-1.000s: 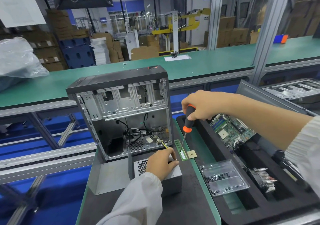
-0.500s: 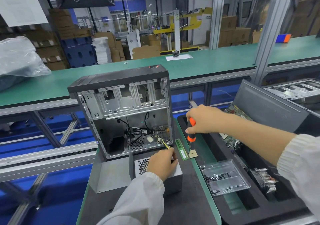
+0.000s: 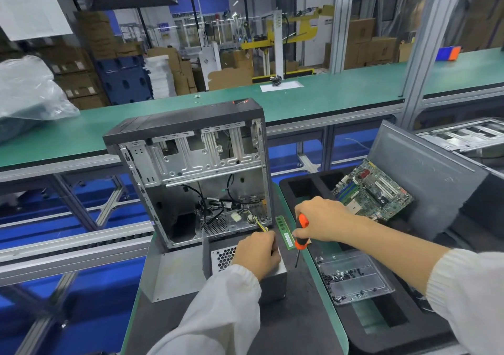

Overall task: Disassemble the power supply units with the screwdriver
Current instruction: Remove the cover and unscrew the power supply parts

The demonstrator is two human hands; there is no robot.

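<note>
A grey power supply unit [image 3: 272, 283] with a honeycomb vent lies on the dark mat in front of an open computer case [image 3: 191, 174]. My left hand [image 3: 256, 253] rests on top of the unit, fingers curled at its far edge near the yellow and black cables [image 3: 257, 222]. My right hand [image 3: 321, 222] grips an orange and black screwdriver [image 3: 300, 238], tip pointing down just right of the unit, above the mat's edge.
A green memory stick [image 3: 285, 232] lies between the case and the screwdriver. A clear tray of screws [image 3: 354, 278] sits in a black foam bin [image 3: 392, 324] on the right, beside a motherboard [image 3: 373, 191]. A green conveyor table [image 3: 327, 95] runs behind.
My right hand has come down and toward me with the screwdriver, from above the memory stick to beside the power supply unit. My left hand has stayed on the unit.
</note>
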